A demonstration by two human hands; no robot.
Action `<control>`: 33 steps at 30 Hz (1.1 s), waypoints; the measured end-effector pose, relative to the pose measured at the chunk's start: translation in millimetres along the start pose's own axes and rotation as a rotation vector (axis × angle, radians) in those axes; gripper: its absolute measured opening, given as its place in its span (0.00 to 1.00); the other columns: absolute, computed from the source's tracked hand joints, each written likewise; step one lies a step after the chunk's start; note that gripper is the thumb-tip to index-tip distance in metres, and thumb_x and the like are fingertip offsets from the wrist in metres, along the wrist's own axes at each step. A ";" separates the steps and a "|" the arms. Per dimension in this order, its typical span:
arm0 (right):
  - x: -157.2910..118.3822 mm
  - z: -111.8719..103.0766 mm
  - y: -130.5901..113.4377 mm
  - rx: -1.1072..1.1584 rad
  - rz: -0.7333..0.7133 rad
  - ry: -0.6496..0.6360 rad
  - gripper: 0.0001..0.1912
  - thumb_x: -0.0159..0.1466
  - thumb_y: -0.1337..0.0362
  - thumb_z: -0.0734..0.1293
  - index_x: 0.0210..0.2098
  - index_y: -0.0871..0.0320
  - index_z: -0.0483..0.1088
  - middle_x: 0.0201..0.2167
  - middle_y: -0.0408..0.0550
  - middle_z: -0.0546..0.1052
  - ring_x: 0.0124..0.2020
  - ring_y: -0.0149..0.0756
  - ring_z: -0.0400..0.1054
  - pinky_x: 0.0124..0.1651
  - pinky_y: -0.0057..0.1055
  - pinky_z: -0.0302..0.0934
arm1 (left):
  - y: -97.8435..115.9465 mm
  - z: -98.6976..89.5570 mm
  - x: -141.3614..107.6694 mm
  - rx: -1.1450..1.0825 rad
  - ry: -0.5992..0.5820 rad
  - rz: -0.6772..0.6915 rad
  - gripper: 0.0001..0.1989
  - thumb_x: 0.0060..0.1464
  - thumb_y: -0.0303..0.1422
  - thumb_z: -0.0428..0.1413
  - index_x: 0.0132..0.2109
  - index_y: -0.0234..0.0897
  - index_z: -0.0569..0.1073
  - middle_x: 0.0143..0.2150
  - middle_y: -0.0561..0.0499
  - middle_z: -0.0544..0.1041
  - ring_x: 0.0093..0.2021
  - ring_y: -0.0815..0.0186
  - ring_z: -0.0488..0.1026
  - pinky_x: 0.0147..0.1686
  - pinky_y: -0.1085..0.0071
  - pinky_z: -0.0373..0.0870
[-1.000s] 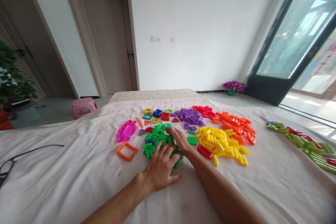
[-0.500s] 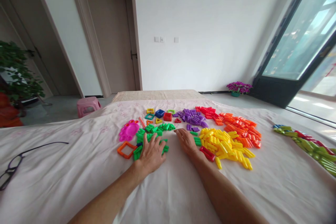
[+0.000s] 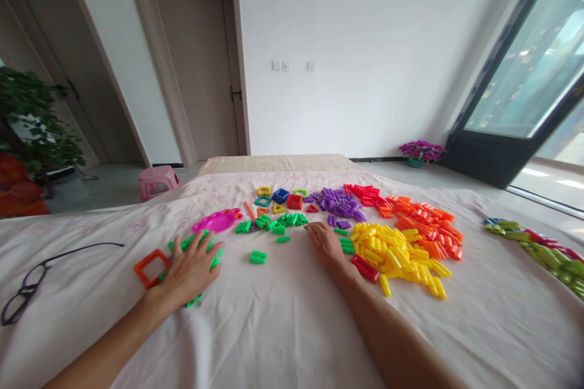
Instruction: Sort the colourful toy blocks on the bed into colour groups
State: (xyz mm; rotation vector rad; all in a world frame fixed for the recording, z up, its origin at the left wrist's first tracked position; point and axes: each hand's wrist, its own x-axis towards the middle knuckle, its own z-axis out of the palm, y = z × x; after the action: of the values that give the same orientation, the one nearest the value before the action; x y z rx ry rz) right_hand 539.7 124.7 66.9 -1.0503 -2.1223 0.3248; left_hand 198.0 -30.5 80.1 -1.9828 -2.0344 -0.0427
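My left hand lies spread, palm down, over a heap of green plastic tube blocks, which poke out between and around its fingers. Touching that heap on the left is an orange square frame. My right hand rests on the cloth with its fingers stretched out and nothing visible in them. Beside it are a few green blocks, a red block and a big pile of yellow blocks. Between the hands lie loose green blocks, with more green blocks behind.
A pink paw-shaped dish sits beyond my left hand. Farther back are coloured frames, purple blocks and orange blocks. Glasses lie at far left. Olive-green blocks lie at far right.
My left hand has slid left, dragging green blocks and pushing the orange frame along. The pink dish has shifted and turned. A few green blocks stayed behind. My right hand kept its place.
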 end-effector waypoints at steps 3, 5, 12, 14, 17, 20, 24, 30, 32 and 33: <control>1.8 3.2 1.4 0.012 0.023 0.058 0.21 0.72 0.57 0.54 0.44 0.57 0.76 0.44 0.54 0.78 0.48 0.43 0.71 0.55 0.38 0.61 | -9.7 -0.1 3.3 0.007 -0.043 -0.084 0.26 0.58 0.40 0.52 0.62 0.42 0.71 0.68 0.36 0.65 0.69 0.42 0.55 0.62 0.30 0.33; 3.4 5.1 2.1 0.035 0.048 0.107 0.20 0.71 0.58 0.54 0.45 0.56 0.76 0.45 0.54 0.78 0.49 0.43 0.70 0.55 0.38 0.61 | 1.1 -4.8 9.4 -0.005 -0.010 -0.087 0.27 0.57 0.42 0.53 0.63 0.42 0.70 0.67 0.35 0.66 0.69 0.42 0.56 0.63 0.31 0.33; 5.3 7.4 8.4 0.141 0.111 0.293 0.20 0.70 0.57 0.54 0.49 0.57 0.74 0.49 0.55 0.77 0.52 0.44 0.69 0.58 0.42 0.60 | 112.7 -22.3 56.0 -0.182 0.168 0.218 0.28 0.57 0.45 0.54 0.63 0.45 0.69 0.71 0.38 0.60 0.72 0.46 0.48 0.66 0.35 0.32; 5.0 7.3 11.5 0.166 0.133 0.333 0.21 0.70 0.57 0.54 0.49 0.57 0.74 0.48 0.55 0.77 0.51 0.44 0.69 0.58 0.43 0.60 | 144.6 -21.8 74.9 -0.242 0.184 0.283 0.30 0.58 0.49 0.53 0.64 0.45 0.68 0.72 0.39 0.58 0.72 0.46 0.46 0.66 0.35 0.29; 5.3 7.7 15.1 0.204 0.151 0.360 0.20 0.70 0.56 0.54 0.47 0.57 0.75 0.47 0.55 0.78 0.50 0.44 0.70 0.58 0.44 0.60 | 180.4 -17.8 103.9 -0.320 0.142 0.333 0.32 0.58 0.52 0.51 0.65 0.46 0.67 0.72 0.40 0.58 0.72 0.44 0.45 0.65 0.33 0.27; 6.0 7.6 16.1 0.220 0.138 0.347 0.20 0.70 0.57 0.55 0.46 0.57 0.75 0.46 0.55 0.78 0.49 0.44 0.70 0.58 0.43 0.60 | 198.1 -13.0 129.3 -0.327 0.063 0.305 0.29 0.58 0.51 0.51 0.63 0.46 0.70 0.71 0.40 0.59 0.72 0.42 0.47 0.64 0.31 0.28; 6.5 6.3 14.9 0.231 0.149 0.327 0.19 0.69 0.57 0.56 0.43 0.57 0.76 0.44 0.55 0.78 0.47 0.44 0.71 0.55 0.42 0.62 | 192.0 -8.9 149.8 -0.275 0.040 0.188 0.23 0.59 0.46 0.52 0.57 0.42 0.75 0.66 0.37 0.66 0.70 0.42 0.51 0.64 0.33 0.28; 7.2 8.2 18.0 0.236 0.152 0.293 0.19 0.68 0.57 0.56 0.44 0.57 0.76 0.44 0.54 0.79 0.47 0.44 0.71 0.55 0.42 0.63 | 143.1 -5.5 140.7 -0.200 0.064 0.049 0.17 0.59 0.38 0.51 0.50 0.40 0.78 0.58 0.35 0.73 0.66 0.41 0.58 0.62 0.30 0.28; 7.6 8.8 19.0 0.240 0.153 0.282 0.19 0.68 0.57 0.56 0.44 0.57 0.76 0.44 0.54 0.79 0.47 0.44 0.72 0.54 0.41 0.63 | 123.5 -3.7 129.9 -0.172 0.068 0.001 0.17 0.59 0.36 0.50 0.50 0.40 0.78 0.59 0.35 0.73 0.64 0.41 0.60 0.61 0.29 0.31; 7.7 8.8 19.1 0.239 0.155 0.278 0.19 0.68 0.57 0.56 0.44 0.57 0.76 0.44 0.54 0.79 0.47 0.44 0.72 0.54 0.41 0.63 | 113.6 -2.7 123.8 -0.159 0.068 -0.023 0.17 0.59 0.34 0.49 0.51 0.40 0.78 0.59 0.34 0.72 0.63 0.41 0.60 0.60 0.29 0.33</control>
State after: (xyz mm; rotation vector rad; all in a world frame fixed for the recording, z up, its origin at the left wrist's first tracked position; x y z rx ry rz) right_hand 541.5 143.5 55.0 -1.0547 -1.7140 0.4660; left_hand 309.7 94.7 90.4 -2.0207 -2.0676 -0.2808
